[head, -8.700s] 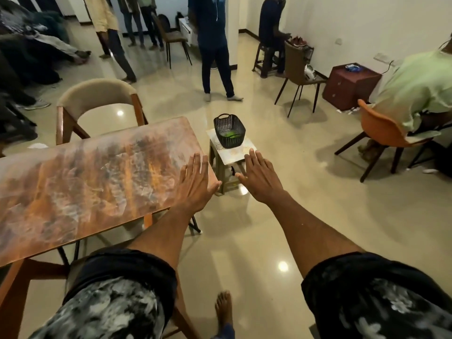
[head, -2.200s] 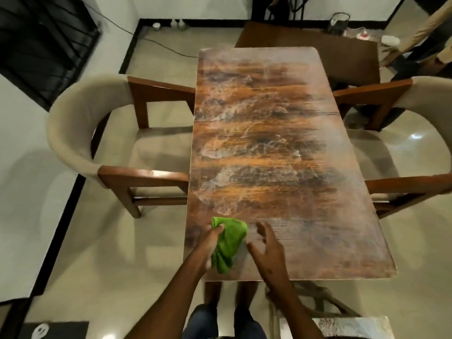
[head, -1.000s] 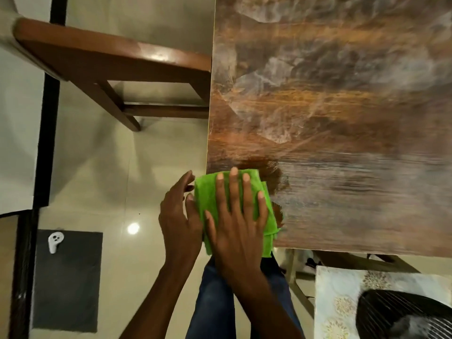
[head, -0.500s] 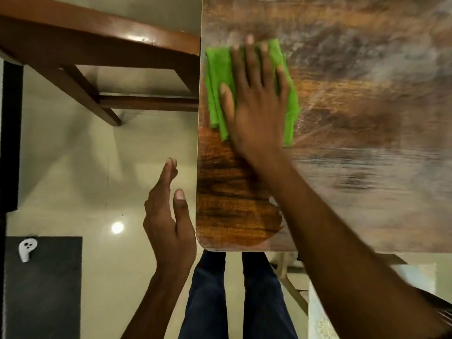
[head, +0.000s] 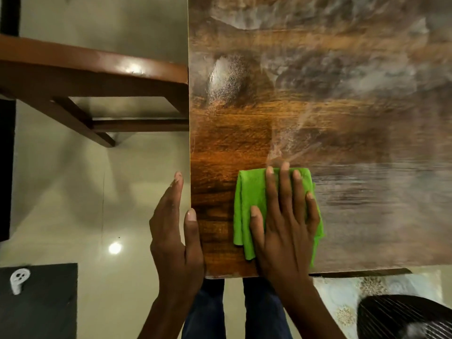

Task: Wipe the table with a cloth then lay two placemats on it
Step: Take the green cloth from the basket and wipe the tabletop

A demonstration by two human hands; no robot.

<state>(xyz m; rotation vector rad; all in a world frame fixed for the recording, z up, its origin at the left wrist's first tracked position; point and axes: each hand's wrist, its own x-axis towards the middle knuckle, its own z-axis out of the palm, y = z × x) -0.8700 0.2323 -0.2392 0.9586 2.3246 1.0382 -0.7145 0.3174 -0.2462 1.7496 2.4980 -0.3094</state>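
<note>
At the far left, well apart from the long brown wood-grain table (head: pixel 318 106), a small white plastic object with holes (head: pixel 18 282) lies on a dark grey square floor mat (head: pixel 39 302). Above it in the picture, a glossy brown wooden chair frame (head: pixel 97 74) stands on the pale shiny floor, its front end just beside the table's left edge. Nearer the table, the left hand (head: pixel 175 241) is held edge-on along that left edge, fingers straight and together, the thumb lying over the tabletop at the near left corner; it holds nothing (whether the palm actually touches the edge I cannot tell). Between the arms, below the table's near edge, the person's legs in blue jeans (head: pixel 234 309) show. On the tabletop, just right of the left hand and near the near edge, lies the folded bright green microfibre cloth (head: pixel 247 204). The right hand (head: pixel 286 223) lies flat on the cloth, fingers straight and slightly spread, pressing it against the wood rather than gripping it. The tabletop beyond and to the right of the cloth shows pale dusty smears, while the strip left of the cloth looks darker. At the lower right, below the table's near edge, a black mesh basket (head: pixel 403 316) sits on a pale floral-patterned surface (head: pixel 342 294)
</note>
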